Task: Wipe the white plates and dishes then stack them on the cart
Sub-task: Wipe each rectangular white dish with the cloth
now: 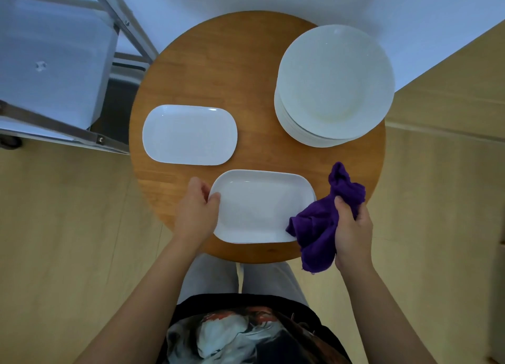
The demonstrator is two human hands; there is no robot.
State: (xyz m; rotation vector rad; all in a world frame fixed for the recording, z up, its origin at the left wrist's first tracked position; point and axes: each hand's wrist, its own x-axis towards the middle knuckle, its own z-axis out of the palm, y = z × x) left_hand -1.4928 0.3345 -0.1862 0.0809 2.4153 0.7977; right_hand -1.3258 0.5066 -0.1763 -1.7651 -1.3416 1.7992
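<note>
A white rectangular dish (259, 208) lies at the near edge of the round wooden table (232, 63). My left hand (195, 209) grips its left rim, thumb on top. My right hand (352, 228) clutches a bunched purple cloth (319, 227), which touches the dish's right near corner. A second white rectangular dish (190, 134) lies flat on the table's left side. A stack of several round white plates (334, 85) stands at the table's far right.
A metal-framed cart (54, 71) with a pale shelf stands to the left, just beyond the table's edge. Wooden floor surrounds the table. A white wall runs along the far side.
</note>
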